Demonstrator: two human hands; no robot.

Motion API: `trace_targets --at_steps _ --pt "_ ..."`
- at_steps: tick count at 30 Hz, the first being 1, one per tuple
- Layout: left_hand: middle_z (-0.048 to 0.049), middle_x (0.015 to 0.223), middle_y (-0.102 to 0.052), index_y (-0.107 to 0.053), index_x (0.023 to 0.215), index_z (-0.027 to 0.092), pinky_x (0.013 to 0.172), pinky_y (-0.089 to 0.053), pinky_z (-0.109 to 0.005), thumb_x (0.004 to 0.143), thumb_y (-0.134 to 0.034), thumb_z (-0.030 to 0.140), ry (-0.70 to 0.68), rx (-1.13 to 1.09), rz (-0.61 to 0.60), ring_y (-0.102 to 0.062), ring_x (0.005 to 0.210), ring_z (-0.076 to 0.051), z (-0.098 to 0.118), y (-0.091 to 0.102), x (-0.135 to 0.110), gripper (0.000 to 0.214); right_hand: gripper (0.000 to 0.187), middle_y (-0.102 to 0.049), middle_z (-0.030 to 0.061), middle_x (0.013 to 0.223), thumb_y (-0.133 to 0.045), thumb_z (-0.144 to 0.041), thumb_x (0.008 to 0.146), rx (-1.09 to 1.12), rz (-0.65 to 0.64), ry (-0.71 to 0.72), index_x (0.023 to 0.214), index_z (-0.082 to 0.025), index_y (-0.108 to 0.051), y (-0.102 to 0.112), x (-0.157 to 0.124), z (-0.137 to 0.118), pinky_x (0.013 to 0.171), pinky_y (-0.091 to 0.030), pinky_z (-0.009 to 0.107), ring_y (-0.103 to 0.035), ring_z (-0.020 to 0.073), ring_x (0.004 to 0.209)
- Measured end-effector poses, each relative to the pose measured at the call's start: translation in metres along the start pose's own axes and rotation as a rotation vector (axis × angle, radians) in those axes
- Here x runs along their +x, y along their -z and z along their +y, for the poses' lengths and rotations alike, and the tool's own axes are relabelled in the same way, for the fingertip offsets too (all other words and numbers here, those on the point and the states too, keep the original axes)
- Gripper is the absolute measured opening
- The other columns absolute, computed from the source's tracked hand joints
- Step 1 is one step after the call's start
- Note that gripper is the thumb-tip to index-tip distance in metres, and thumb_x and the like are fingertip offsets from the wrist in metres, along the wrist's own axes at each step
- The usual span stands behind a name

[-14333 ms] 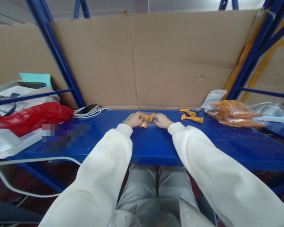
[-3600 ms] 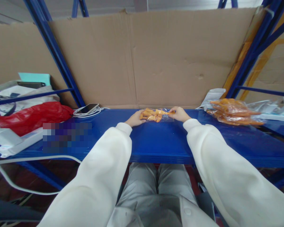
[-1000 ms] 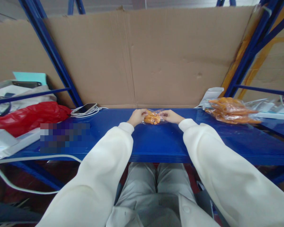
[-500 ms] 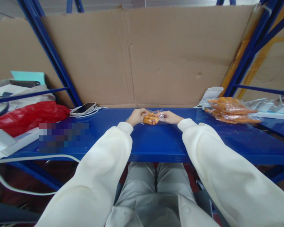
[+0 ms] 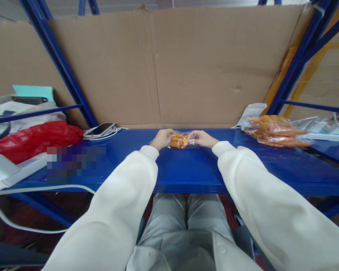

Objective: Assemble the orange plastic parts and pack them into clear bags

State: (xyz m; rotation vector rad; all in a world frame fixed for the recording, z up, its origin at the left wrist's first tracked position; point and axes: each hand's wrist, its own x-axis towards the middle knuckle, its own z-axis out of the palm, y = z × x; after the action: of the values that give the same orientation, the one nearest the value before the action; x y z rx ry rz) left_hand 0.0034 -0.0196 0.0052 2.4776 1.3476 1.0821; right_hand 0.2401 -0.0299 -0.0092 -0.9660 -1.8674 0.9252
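A small clear plastic bag (image 5: 181,140) filled with orange plastic pieces lies near the back of the blue shelf (image 5: 192,169). My left hand (image 5: 163,138) is closed on its left end. My right hand (image 5: 202,138) pinches its right end, where the clear plastic is gathered. Both hands rest on the shelf, close together, with the bag bunched between them. White sleeves cover both arms.
A pile of filled bags of orange pieces (image 5: 275,130) and a white pouch (image 5: 251,111) sit at the right. A phone (image 5: 99,129) on white cable lies at the left, beside a red bag (image 5: 34,137) and white boxes (image 5: 14,169). Cardboard (image 5: 186,67) backs the shelf.
Loose orange pieces that lay on the shelf earlier are gone from it. The bag, stretched out a few seconds ago, is now bunched short, and my hands have drawn closer together.
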Motion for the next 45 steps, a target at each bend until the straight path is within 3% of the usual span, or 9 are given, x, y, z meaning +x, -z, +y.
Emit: trace_targets --at_steps 7,13,19,26,30,32,35,40,45 --pt "-0.0068 0.092 -0.080 -0.075 0.082 0.017 0.088 -0.055 -0.031 0.081 -0.064 0.015 0.001 0.047 -0.024 -0.072 0.091 -0.022 -0.010 -0.005 0.005 0.011 0.012 -0.071 0.0010 0.068 -0.077 -0.029 0.071 -0.095 0.009 -0.154 0.071 -0.018 -0.073 0.004 -0.001 -0.011 0.065 -0.049 0.026 -0.061 0.0141 0.064" --pt "-0.0071 0.090 -0.079 -0.074 0.079 0.018 0.088 -0.054 -0.031 0.081 -0.064 0.013 0.046 0.034 -0.023 -0.072 0.091 -0.022 -0.008 -0.006 0.006 0.011 0.029 -0.077 0.0072 0.079 -0.070 -0.041 0.082 -0.104 0.109 -0.169 0.066 -0.017 -0.075 0.007 -0.003 -0.021 0.080 -0.054 0.033 -0.070 0.0230 0.085" --pt "-0.0063 0.089 -0.079 -0.075 0.083 0.020 0.085 -0.056 -0.030 0.079 -0.069 0.019 0.086 0.028 0.063 -0.071 0.088 -0.022 -0.003 -0.002 0.002 0.007 0.015 -0.076 0.0035 0.079 -0.080 -0.028 0.072 -0.221 0.087 -0.012 0.062 -0.019 -0.073 0.008 0.003 -0.008 0.094 -0.053 0.036 -0.070 0.0218 0.088" --pt "-0.0064 0.088 -0.077 -0.071 0.091 0.016 0.065 -0.055 -0.025 0.090 -0.059 0.029 0.165 -0.370 0.186 -0.070 0.074 -0.016 0.004 0.004 0.005 0.018 0.008 -0.075 0.0079 0.100 -0.077 -0.028 0.078 -0.510 0.386 -0.102 0.074 -0.021 -0.074 0.030 0.006 0.015 0.105 -0.048 0.050 -0.063 0.0284 0.113" --pt "-0.0047 0.088 -0.077 -0.069 0.088 0.018 0.071 -0.055 -0.024 0.081 -0.067 0.020 0.262 -0.270 0.256 -0.070 0.081 -0.016 -0.011 0.000 0.008 0.008 0.019 -0.072 0.0151 0.112 -0.079 -0.039 0.078 -0.614 0.538 -0.172 0.077 -0.021 -0.072 0.040 0.002 0.020 0.107 -0.044 0.058 -0.056 0.0366 0.127" --pt "-0.0030 0.081 -0.075 -0.067 0.089 0.019 0.067 -0.053 -0.023 0.076 -0.073 0.019 0.369 -0.215 0.189 -0.068 0.073 -0.015 -0.019 -0.003 0.007 0.014 0.033 -0.073 0.0171 0.101 -0.078 -0.050 0.079 -0.590 0.532 -0.218 0.070 -0.020 -0.068 0.043 0.002 0.023 0.106 -0.044 0.057 -0.058 0.0374 0.124" --pt "-0.0019 0.071 -0.072 -0.065 0.090 0.018 0.059 -0.050 -0.023 0.080 -0.072 0.022 0.490 -0.257 0.061 -0.066 0.063 -0.015 -0.022 -0.004 0.004 0.013 0.043 -0.072 0.0128 0.077 -0.078 -0.057 0.077 -0.465 0.397 -0.272 0.058 -0.021 -0.063 0.041 0.006 0.027 0.099 -0.050 0.048 -0.067 0.0336 0.107" --pt "-0.0029 0.059 -0.068 -0.061 0.091 0.019 0.063 -0.053 -0.030 0.092 -0.062 0.026 0.681 -0.457 -0.114 -0.068 0.057 -0.019 -0.007 0.002 0.001 0.007 0.030 -0.064 0.0041 0.057 -0.082 -0.029 0.073 -0.215 0.348 -0.321 0.054 -0.021 -0.060 0.025 0.007 0.019 0.070 -0.056 0.033 -0.066 0.0218 0.069" --pt "-0.0034 0.065 -0.068 -0.059 0.092 0.018 0.060 -0.054 -0.025 0.094 -0.062 0.020 0.747 -0.582 -0.067 -0.069 0.063 -0.016 0.004 0.003 0.000 0.004 0.027 -0.062 0.0028 0.059 -0.074 -0.011 0.076 0.177 0.380 -0.420 0.062 -0.020 -0.053 0.014 0.002 0.004 0.061 -0.058 0.029 -0.063 0.0151 0.057"
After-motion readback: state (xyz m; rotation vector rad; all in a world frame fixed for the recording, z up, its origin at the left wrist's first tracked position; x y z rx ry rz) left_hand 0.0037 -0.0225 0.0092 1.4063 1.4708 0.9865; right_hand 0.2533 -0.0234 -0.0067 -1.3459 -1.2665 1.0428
